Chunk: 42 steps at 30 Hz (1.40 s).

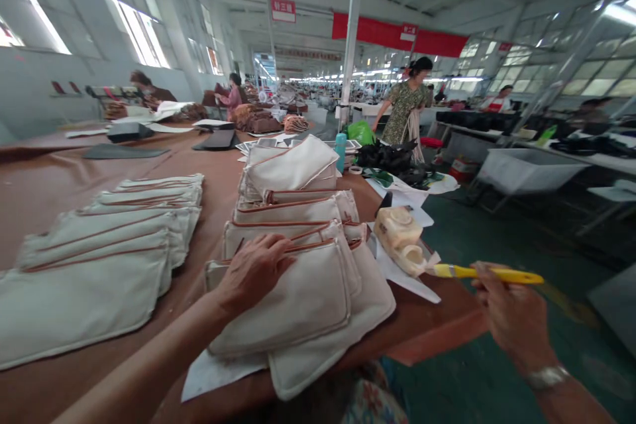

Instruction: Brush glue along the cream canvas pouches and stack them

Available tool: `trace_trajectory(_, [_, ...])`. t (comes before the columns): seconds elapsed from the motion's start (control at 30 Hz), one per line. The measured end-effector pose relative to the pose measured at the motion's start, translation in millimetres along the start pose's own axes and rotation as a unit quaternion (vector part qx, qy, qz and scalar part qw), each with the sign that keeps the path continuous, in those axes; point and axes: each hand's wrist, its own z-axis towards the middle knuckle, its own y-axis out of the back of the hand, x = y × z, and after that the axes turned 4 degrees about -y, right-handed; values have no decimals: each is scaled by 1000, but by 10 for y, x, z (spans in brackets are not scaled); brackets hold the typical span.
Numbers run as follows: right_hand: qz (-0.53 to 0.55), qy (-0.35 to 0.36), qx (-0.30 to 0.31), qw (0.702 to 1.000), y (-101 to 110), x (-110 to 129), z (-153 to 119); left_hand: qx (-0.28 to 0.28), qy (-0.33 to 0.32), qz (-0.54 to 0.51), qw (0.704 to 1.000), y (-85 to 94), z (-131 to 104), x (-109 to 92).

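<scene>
My left hand rests on the top edge of a cream fabric pouch with brown trim, at the front of an overlapping pile. Its fingers lie over the trimmed edge; whether they pinch the cloth I cannot tell. In my right hand is a yellow-handled paintbrush, held level beyond the table's right edge. The bristles point left and reach the mouth of a cream plastic container lying on its side. White paper lies under that container.
More cream pouches overlap in a row on the left of the brown-covered table. Behind the pile stand a turquoise bottle and a roll of tape. A person is on the floor beyond the table, near a white bin.
</scene>
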Motion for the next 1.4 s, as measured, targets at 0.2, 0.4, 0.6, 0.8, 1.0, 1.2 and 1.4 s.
trace_trajectory(0.2, [-37,97,91,990,-561,-170,536,82,96,65,990,-367,347,-417])
trace_trajectory(0.4, [-50,129,147,979,-971,-361,767,110,121,62,985,-355,476,-547])
trace_trajectory(0.6, [-42,150,139,978,-732,-381,780,124,117,-42,984,-251,525,-573])
trace_trajectory(0.8, [-19,214,198,956,-438,-340,566,145,134,-89,976,-164,458,-593])
trace_trajectory(1.0, [-19,196,162,967,-415,-406,457,62,139,-125,980,-158,248,-659])
trace_trajectory(1.2, [-5,104,62,993,-222,-206,186,15,58,-60,996,-143,41,-759])
trace_trajectory(1.4, [345,-85,13,935,-9,334,-262,-63,50,-61,995,-217,-249,-817])
